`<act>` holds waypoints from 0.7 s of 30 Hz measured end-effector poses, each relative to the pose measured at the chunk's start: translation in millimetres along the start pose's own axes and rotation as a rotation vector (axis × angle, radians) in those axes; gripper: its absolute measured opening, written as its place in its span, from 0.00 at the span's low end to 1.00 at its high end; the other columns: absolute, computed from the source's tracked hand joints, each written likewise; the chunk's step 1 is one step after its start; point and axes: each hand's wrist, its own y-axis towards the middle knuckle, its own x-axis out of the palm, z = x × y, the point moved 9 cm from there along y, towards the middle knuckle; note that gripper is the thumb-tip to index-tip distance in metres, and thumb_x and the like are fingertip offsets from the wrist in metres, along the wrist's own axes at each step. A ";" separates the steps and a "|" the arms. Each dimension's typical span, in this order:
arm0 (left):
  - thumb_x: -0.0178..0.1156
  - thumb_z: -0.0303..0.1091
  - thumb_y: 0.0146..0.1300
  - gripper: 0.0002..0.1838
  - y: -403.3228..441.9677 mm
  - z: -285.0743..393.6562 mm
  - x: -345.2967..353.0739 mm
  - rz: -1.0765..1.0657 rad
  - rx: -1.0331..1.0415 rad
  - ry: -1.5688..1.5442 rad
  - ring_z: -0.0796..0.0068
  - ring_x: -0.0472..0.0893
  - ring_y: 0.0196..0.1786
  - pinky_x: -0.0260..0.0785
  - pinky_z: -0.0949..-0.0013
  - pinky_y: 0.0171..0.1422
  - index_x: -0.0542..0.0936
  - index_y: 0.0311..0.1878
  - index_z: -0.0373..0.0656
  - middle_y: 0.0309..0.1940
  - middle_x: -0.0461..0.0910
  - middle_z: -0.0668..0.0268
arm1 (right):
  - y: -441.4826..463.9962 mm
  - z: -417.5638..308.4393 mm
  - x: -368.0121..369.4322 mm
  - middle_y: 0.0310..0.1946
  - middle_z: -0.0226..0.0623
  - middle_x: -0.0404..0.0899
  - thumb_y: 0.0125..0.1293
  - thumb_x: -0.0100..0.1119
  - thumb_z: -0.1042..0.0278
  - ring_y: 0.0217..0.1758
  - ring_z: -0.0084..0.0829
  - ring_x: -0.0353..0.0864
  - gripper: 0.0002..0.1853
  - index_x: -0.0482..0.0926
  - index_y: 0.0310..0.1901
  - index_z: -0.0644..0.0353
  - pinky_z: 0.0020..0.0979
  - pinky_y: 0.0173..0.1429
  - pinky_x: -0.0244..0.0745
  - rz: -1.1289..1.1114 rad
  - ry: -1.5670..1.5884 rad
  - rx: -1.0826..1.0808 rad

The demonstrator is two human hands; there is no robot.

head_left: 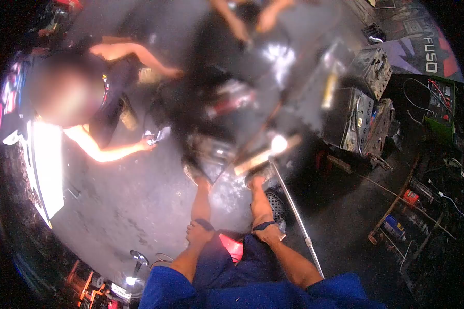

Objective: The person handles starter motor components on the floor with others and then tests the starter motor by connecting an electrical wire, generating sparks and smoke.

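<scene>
My left hand [199,233] rests on my left knee beside the dark hem of my shorts, with nothing seen in it. On my right knee lies my right hand [269,234], also without an object, its fingers over the knee. Past my right hand stands a thin metal pole [297,211] with a glowing bulb [279,144] at its top. A wooden plank [247,164] lies beyond my feet. Dark, blurred parts and a reddish piece [229,104] are farther ahead on the floor; their kind is unclear.
At left, a co-worker's hand [150,140] holds a small shiny object. Another person's hands [266,23] reach in at the top. Bulky battery-like blocks [366,121] stand right, near a wooden rack [375,238] with a blue can [394,226]. A lamp [138,257] stands lower left.
</scene>
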 end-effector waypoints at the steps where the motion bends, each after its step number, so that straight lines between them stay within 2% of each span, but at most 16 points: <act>1: 0.72 0.69 0.41 0.60 -1.6 1.5 -2.9 -0.004 0.018 -0.015 0.46 0.72 0.63 0.68 0.47 0.64 0.59 0.64 0.30 0.59 0.68 0.46 | -29.4 -11.2 -24.5 0.68 0.41 0.71 0.58 0.61 0.37 0.73 0.47 0.66 0.34 0.77 0.63 0.47 0.53 0.72 0.63 -0.007 -0.008 0.017; 5: 0.72 0.71 0.40 0.61 -6.6 -2.3 -11.5 -0.019 0.041 -0.026 0.46 0.72 0.63 0.68 0.46 0.64 0.59 0.64 0.29 0.59 0.69 0.45 | -46.2 -29.7 -31.2 0.70 0.42 0.67 0.52 0.66 0.33 0.75 0.46 0.63 0.42 0.73 0.66 0.48 0.49 0.74 0.61 -0.132 -0.001 -0.015; 8: 0.71 0.71 0.40 0.61 -1.6 -2.3 -9.0 -0.050 0.032 -0.017 0.46 0.72 0.63 0.68 0.46 0.64 0.59 0.64 0.29 0.59 0.68 0.45 | -11.4 -8.5 3.0 0.69 0.43 0.69 0.51 0.67 0.31 0.74 0.46 0.64 0.42 0.75 0.64 0.48 0.49 0.74 0.62 -0.032 -0.009 0.058; 10: 0.70 0.70 0.43 0.60 2.5 -2.2 -7.4 -0.062 0.043 -0.014 0.46 0.71 0.64 0.67 0.46 0.65 0.58 0.65 0.30 0.60 0.68 0.45 | -8.2 -11.4 3.6 0.64 0.38 0.75 0.55 0.65 0.34 0.69 0.41 0.71 0.36 0.78 0.60 0.47 0.45 0.70 0.67 0.003 -0.067 0.031; 12: 0.68 0.69 0.46 0.57 5.6 -2.1 -8.9 -0.056 0.066 -0.010 0.46 0.70 0.65 0.66 0.46 0.66 0.58 0.65 0.30 0.61 0.68 0.45 | -11.9 -15.1 -3.4 0.64 0.38 0.74 0.54 0.64 0.33 0.69 0.39 0.71 0.39 0.76 0.61 0.51 0.45 0.70 0.67 0.025 -0.087 0.041; 14: 0.73 0.60 0.45 0.57 10.5 -0.3 -13.3 -0.079 0.038 -0.068 0.45 0.69 0.67 0.64 0.48 0.70 0.57 0.68 0.31 0.65 0.66 0.44 | -12.4 -8.6 -5.8 0.71 0.43 0.66 0.49 0.63 0.28 0.75 0.39 0.63 0.52 0.68 0.68 0.61 0.48 0.74 0.61 0.033 -0.071 0.094; 15: 0.75 0.56 0.44 0.57 10.5 0.2 -16.5 -0.094 0.019 -0.096 0.45 0.68 0.69 0.63 0.48 0.72 0.57 0.69 0.31 0.67 0.65 0.44 | -21.5 -13.0 -13.5 0.70 0.44 0.66 0.49 0.64 0.28 0.74 0.40 0.64 0.52 0.68 0.67 0.62 0.48 0.73 0.62 0.008 -0.032 0.102; 17: 0.66 0.61 0.51 0.51 10.5 3.1 -24.5 -0.102 0.059 -0.094 0.45 0.68 0.68 0.65 0.48 0.69 0.61 0.68 0.32 0.65 0.67 0.45 | -34.9 -22.9 -30.5 0.69 0.45 0.68 0.48 0.65 0.29 0.73 0.40 0.67 0.51 0.69 0.66 0.64 0.48 0.71 0.64 -0.037 0.048 0.115; 18: 0.62 0.63 0.54 0.49 9.5 4.7 -28.1 -0.108 0.076 -0.093 0.46 0.69 0.68 0.65 0.48 0.68 0.62 0.67 0.32 0.63 0.67 0.45 | -22.3 -20.7 -23.0 0.63 0.41 0.72 0.50 0.64 0.32 0.68 0.38 0.71 0.43 0.74 0.60 0.59 0.45 0.68 0.67 0.028 0.016 0.093; 21: 0.65 0.59 0.53 0.47 -0.7 5.9 -43.8 -0.129 0.033 -0.070 0.48 0.71 0.67 0.67 0.51 0.68 0.65 0.67 0.33 0.63 0.70 0.47 | 43.3 10.3 42.6 0.45 0.28 0.86 0.56 0.63 0.39 0.53 0.31 0.83 0.21 0.87 0.43 0.44 0.35 0.58 0.75 0.203 -0.080 0.025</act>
